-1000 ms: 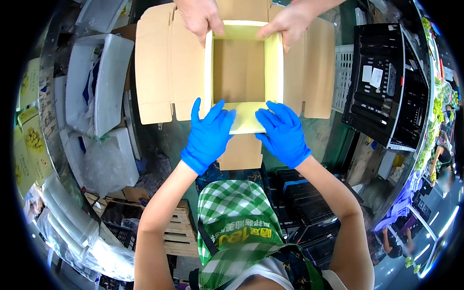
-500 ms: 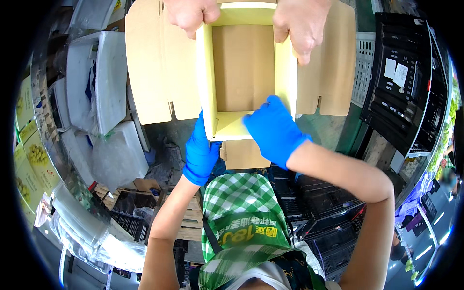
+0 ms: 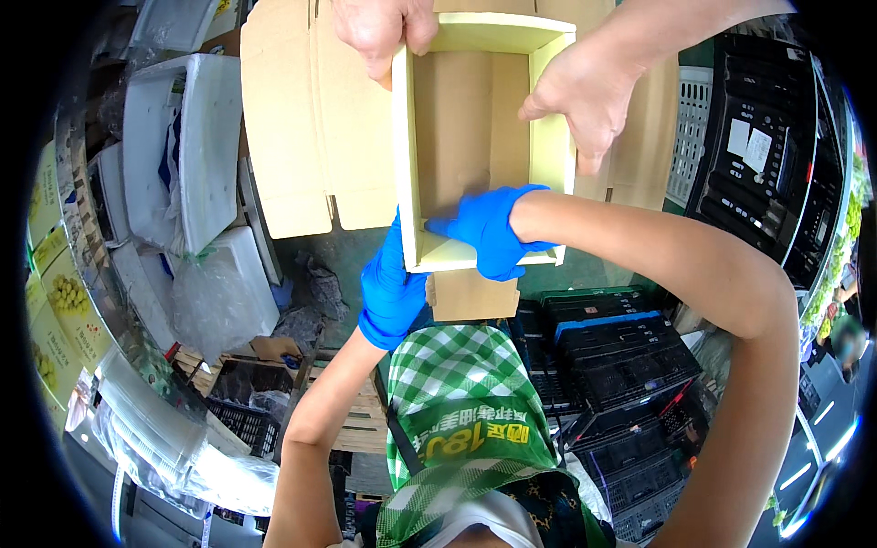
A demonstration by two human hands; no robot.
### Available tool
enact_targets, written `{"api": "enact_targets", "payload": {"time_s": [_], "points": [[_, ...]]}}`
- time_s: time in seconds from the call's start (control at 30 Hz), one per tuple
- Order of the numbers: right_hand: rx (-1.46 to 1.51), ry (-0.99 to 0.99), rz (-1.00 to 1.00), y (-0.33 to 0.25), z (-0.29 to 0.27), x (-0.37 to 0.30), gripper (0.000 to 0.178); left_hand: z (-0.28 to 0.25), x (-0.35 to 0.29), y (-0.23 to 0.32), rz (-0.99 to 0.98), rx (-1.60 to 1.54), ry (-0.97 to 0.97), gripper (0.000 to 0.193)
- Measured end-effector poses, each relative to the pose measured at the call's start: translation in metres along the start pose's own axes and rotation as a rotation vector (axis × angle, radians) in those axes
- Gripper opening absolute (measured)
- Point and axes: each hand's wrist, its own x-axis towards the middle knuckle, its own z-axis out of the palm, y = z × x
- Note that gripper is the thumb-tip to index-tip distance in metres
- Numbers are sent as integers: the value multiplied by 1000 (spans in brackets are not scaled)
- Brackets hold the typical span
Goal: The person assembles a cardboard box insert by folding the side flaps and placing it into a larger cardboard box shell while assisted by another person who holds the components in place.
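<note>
An open cardboard box (image 3: 554,82), pale yellow on its walls and brown on its inside floor, stands in front of me. My left hand (image 3: 391,288), in a blue glove, is closed around its near left corner from outside. My right hand (image 3: 493,228), also blue-gloved, is bent over the near wall; its fingers reach inside toward the near left corner and are partly blurred. Another person's bare hands hold the far part: one hand (image 3: 379,32) grips the far left corner, the other hand (image 3: 589,100) the right wall.
Flattened brown cardboard sheets (image 3: 283,137) lie under and beside the box. White foam boxes (image 3: 215,155) stand at the left. Black plastic crates (image 3: 626,352) are stacked at the near right, with a large black crate (image 3: 754,146) and a white crate (image 3: 692,137) farther right.
The box has shifted slightly right and nearer. My right hand has moved left and lower over the near wall. The other person's right-side hand has come nearer along the wall.
</note>
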Motion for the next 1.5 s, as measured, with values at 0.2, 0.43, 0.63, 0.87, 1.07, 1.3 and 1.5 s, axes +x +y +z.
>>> {"api": "enact_targets", "payload": {"time_s": [0.2,0.43,0.63,0.87,1.07,1.3,1.5], "points": [[-58,-8,3,-1,-3,-2,117,-1,5,5,-64,79,-67,62],[-49,236,-74,9,10,-6,97,-30,19,-6,-84,8,-212,60],[-87,404,-66,10,19,-3,77,-65,103,19,-259,-816,448,50],[-184,437,-65,18,27,-18,58,52,82,33,-319,-933,139,53],[-104,731,-24,19,48,-19,37,34,80,42,-428,-1025,122,53],[98,815,25,12,61,-22,29,33,30,45,222,-174,36,45],[106,1850,-16,24,130,-65,32,37,35,47,138,-73,51,12]]}}
